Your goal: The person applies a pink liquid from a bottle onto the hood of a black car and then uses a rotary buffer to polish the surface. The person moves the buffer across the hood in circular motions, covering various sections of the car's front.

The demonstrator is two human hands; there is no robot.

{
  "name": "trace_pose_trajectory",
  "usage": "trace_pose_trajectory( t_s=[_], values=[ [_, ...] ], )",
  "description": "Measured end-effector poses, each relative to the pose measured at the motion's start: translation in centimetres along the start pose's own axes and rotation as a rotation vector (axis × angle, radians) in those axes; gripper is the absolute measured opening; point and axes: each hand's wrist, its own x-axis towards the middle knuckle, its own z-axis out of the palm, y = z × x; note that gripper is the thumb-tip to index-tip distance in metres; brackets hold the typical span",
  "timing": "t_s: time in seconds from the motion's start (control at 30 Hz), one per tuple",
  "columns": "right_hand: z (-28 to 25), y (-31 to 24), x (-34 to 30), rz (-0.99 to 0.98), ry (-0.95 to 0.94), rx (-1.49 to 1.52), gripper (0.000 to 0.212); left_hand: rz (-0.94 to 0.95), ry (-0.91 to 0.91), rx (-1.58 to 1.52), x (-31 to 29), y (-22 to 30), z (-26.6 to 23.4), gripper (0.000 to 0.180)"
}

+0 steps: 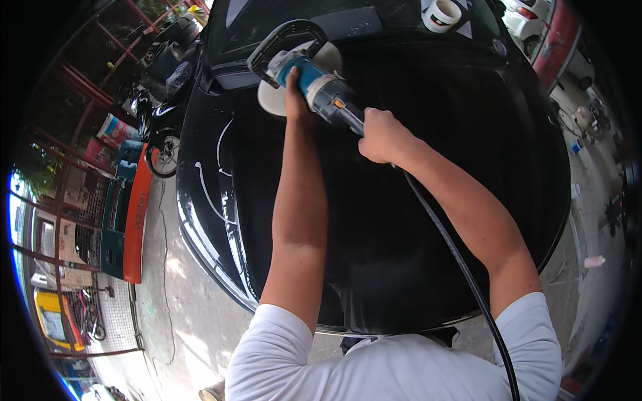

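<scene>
A blue and grey car polisher (pixel 313 85) with a black loop handle lies across the far left part of a glossy black car hood (pixel 414 220). Its round whitish pad (pixel 271 100) rests on or just over the paint; which one I cannot tell. My left hand (pixel 295 100) is wrapped round the polisher's body near its head, the thumb up on the blue casing. The rear grip is closed inside my right hand (pixel 388 136), whose fingers are mostly hidden. From there a black power cord (pixel 461 257) runs back past my right forearm. White streaks (pixel 212 194) of liquid mark the hood's left side.
A white tub (pixel 441 15) stands at the far right, by the windshield. Left of the car are a motorcycle wheel (pixel 164 152), an orange and green panel (pixel 134 220) and a red metal fence (pixel 60 200). A pink bottle (pixel 594 261) lies on the floor at right.
</scene>
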Motion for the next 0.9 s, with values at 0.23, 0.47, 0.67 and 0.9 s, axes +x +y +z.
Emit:
trace_pose_trajectory(
  t_s=[0.23,0.47,0.67,0.9],
  values=[
    [0.1,5.1,-7.0,-0.086,-0.153,0.017,0.047,0.155,0.185,-0.076,-10.5,-4.1,1.7,0.073],
    [0.1,11.6,-16.9,-0.471,-0.360,-0.105,0.062,0.351,0.444,-0.018,-32.0,-7.6,5.7,0.077],
    [0.2,15.6,-22.7,-0.776,-0.621,-0.154,0.046,0.345,0.649,-0.002,-48.3,-13.0,7.5,0.087],
    [-1.9,19.1,-23.3,-0.866,-0.748,-0.216,0.039,0.466,0.910,-0.048,-52.9,-20.7,12.9,0.092]
  ],
)
